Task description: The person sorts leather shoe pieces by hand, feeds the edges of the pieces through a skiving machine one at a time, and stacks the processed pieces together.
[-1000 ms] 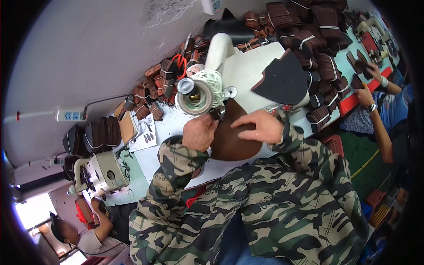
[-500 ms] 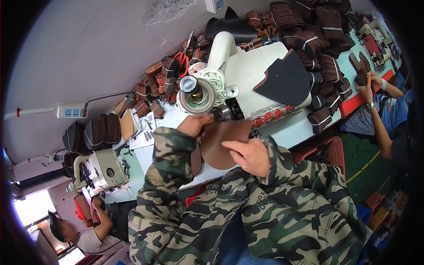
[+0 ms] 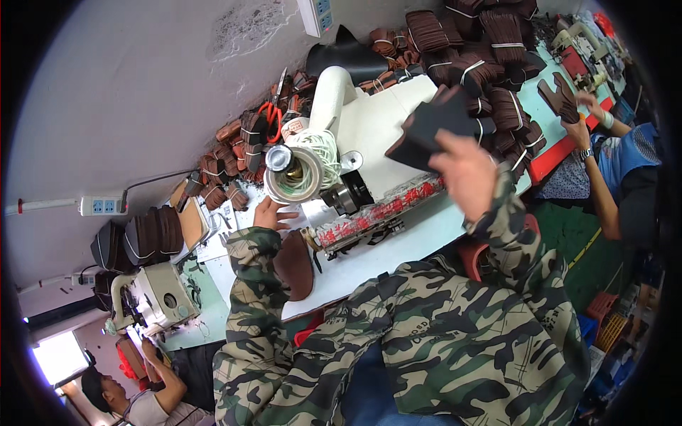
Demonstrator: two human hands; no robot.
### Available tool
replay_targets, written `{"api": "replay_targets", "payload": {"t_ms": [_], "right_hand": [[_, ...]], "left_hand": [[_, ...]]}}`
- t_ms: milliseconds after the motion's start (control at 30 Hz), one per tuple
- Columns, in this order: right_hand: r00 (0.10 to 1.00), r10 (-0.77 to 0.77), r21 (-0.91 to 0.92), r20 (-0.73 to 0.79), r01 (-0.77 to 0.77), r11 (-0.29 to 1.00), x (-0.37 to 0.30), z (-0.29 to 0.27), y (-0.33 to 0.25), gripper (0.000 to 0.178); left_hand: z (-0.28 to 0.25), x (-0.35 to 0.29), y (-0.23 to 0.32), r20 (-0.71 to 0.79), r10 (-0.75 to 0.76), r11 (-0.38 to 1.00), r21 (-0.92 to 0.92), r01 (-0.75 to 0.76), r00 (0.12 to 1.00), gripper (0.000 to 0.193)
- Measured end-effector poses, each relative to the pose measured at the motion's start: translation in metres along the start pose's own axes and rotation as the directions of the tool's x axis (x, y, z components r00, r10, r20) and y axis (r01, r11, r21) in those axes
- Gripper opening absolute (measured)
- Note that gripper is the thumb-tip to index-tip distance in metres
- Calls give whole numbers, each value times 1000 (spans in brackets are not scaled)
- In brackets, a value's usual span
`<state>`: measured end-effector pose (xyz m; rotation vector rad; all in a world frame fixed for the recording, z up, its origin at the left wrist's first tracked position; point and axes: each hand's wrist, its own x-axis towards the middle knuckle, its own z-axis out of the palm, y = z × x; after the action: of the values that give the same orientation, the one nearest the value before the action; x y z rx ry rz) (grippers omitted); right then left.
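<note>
My right hand (image 3: 465, 176) is over the white machine (image 3: 383, 106), smeared by motion. Its fingers appear closed on the near edge of a dark leather piece (image 3: 430, 131), which is also blurred and looks tilted off the machine's top. My left hand (image 3: 268, 214) rests beside the machine's round end, below the tape roll, with fingers apart and nothing held. Just nearer than it, a brown leather piece (image 3: 293, 264) with a rounded edge lies on the white table (image 3: 369, 266), partly behind my left sleeve. Whether more pieces lie under it, I cannot tell.
A tape roll (image 3: 293, 177) with white cord (image 3: 321, 153) stands on the machine. Red-handled scissors (image 3: 271, 117) and banded leather bundles (image 3: 508, 106) line the back. Another sewing machine (image 3: 160, 298) stands left. People work at both sides; a red basket (image 3: 472, 257) is at right.
The brown leather piece that both hands held is no longer between them. My right hand has moved right and up to the dark piece; my left hand has let go and spread its fingers.
</note>
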<state>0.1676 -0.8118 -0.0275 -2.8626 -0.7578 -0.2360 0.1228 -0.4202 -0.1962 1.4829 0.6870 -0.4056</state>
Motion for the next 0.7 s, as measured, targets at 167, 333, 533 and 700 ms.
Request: {"api": "replay_targets", "payload": {"t_ms": [167,333,533,700], "right_hand": [[995,-12,315,-95,42,948,-11,35,-26,26],[981,20,385,-192,57,921,-5,36,-34,28],[928,159,645,336,-349,680,-66,74,-41,28],[807,289,507,515,-558,657,-97,120,-40,40]], "left_hand": [[1,19,-32,-34,84,993,-79,-87,996,33],[15,34,-39,-130,126,990,-49,-133,984,49],[20,29,-27,-190,4,1000,-7,-5,982,55],[10,31,-26,-70,-54,991,-130,44,996,53]]}}
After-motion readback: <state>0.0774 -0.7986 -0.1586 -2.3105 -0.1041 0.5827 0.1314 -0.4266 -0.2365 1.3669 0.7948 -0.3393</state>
